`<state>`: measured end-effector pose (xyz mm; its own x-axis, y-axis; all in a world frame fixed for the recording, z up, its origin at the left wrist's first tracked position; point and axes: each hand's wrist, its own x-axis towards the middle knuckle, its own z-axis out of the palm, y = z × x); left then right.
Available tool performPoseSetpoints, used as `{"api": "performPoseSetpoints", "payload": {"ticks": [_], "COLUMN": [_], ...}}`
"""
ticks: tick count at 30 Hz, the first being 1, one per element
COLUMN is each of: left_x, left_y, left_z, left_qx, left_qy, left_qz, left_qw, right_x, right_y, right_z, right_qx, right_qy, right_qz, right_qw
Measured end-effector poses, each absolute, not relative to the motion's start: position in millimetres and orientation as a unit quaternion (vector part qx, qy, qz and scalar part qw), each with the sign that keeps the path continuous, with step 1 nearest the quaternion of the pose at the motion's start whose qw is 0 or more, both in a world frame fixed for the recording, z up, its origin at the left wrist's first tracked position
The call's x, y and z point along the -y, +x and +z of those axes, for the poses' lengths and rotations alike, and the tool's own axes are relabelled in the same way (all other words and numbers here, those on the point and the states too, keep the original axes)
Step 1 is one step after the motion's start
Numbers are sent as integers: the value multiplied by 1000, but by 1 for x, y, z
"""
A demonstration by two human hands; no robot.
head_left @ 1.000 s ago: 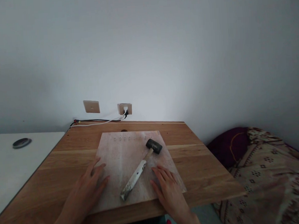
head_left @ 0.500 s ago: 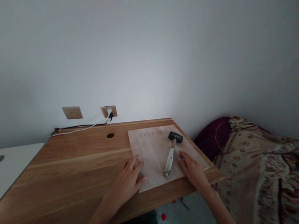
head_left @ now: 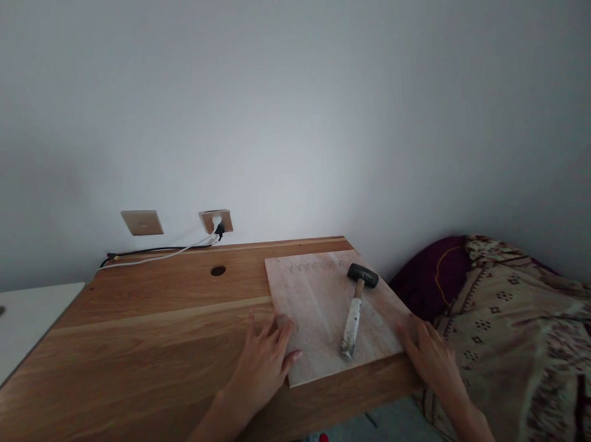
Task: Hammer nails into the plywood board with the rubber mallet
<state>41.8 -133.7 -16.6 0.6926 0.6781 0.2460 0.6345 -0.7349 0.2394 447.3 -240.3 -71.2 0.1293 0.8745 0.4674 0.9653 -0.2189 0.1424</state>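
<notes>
A thin, pale pinkish square board (head_left: 316,320) lies flat on the wooden desk, with small marks along its far side. On its right half rests a mallet (head_left: 351,327) with a black head and a worn white-and-wood handle; neither hand touches it. My left hand (head_left: 264,359) is open at the board's left edge, fingers spread, with fingertips and thumb over the surface. At the board's right edge, my right hand (head_left: 428,353) is open with its fingertips on the near corner, slightly smeared by motion.
The wooden desk (head_left: 174,362) has a round cable hole (head_left: 218,270). Cables run along its back to a wall socket (head_left: 217,221). A white surface (head_left: 26,324) adjoins on the left. Patterned bedding (head_left: 509,361) lies on the right. Under the desk stands a bottle with a red cap (head_left: 323,440).
The board and the mallet on it have shifted to the right and slightly nearer. My right hand has moved from the board's surface to its right edge; my left hand stays by the left edge.
</notes>
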Motion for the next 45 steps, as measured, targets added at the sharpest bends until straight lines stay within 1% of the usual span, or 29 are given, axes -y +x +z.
{"api": "performPoseSetpoints", "payload": {"ticks": [4, 6, 8, 14, 17, 20, 23, 25, 27, 30, 32, 34, 37, 41, 45], "left_x": [136, 137, 138, 147, 152, 154, 147, 135, 115, 73, 42, 15, -16, -44, -69], "left_y": [18, -3, -30, -115, -143, -156, -153, -144, -132, -116, -111, -111, -118, -130, -141], "left_z": [-18, -20, -23, -29, -24, -17, -11, -6, -1, 6, 8, 8, 4, 2, 7], "left_qx": [-390, -410, -439, -524, -560, -561, -559, -559, -563, -562, -573, -589, -583, -516, -447], "left_qy": [906, 899, 887, 842, 820, 822, 823, 822, 816, 804, 783, 764, 764, 802, 830], "left_qz": [162, 153, 143, 127, 118, 100, 98, 107, 126, 187, 234, 254, 258, 230, 194], "left_qw": [31, 11, -2, -12, -15, -13, -10, 6, 33, 56, 57, 67, 102, 197, 273], "right_x": [231, 229, 228, 224, 216, 206, 188, 166, 137, 92, 71, 63, 66, 74, 58], "right_y": [413, 390, 365, 297, 271, 250, 227, 213, 201, 191, 191, 194, 204, 224, 232], "right_z": [-59, -57, -59, -64, -54, -40, -26, -19, -14, -10, -12, -16, -25, -28, 0], "right_qx": [644, 661, 677, 700, 697, 690, 699, 700, 677, 660, 665, 675, 677, 675, 700], "right_qy": [-724, -711, -698, -670, -668, -675, -656, -642, -657, -688, -690, -678, -668, -675, -668], "right_qz": [-240, -233, -219, -161, -149, -134, -77, -30, -10, 3, 38, 70, 71, 53, 37], "right_qw": [61, 61, 83, 187, 213, 227, 274, 311, 331, 303, 283, 283, 300, 293, 250]}}
